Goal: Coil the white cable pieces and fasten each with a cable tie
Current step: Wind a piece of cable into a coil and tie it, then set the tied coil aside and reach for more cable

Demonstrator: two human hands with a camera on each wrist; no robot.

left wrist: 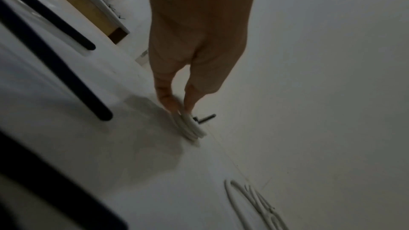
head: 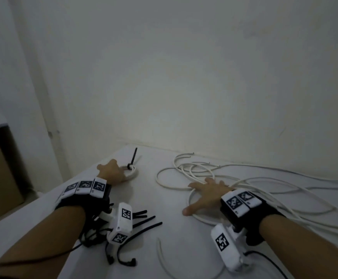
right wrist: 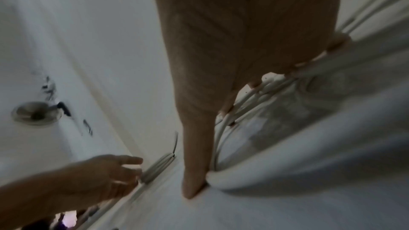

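The finished coil [head: 131, 171] sits at the far left of the white surface [head: 164, 210], cinched by a black cable tie [head: 133, 158] whose tail sticks up toward the wall; I judge that piece done. My left hand [head: 111, 171] rests at its near edge, and in the left wrist view two straight fingers [left wrist: 165, 93] touch the stacked turns without curling round them. To the right, well apart from it, lies the loose white cable [head: 194, 170] in wide, overlapping loops running off the right edge. My right hand [head: 206, 195] lies spread flat on those loops, fingers extended and pressing, gripping nothing. The step in hand, as I read it, is starting the next coil. I'd let the left hand leave the tied coil where it is and find a free end of the tangle first, then wind even turns while the right hand pins the rest so other strands don't drag along. The spare cable ties [head: 146, 219] lie near my left wrist, within reach for fastening. A short cable piece [head: 161, 256] lies at the near edge.
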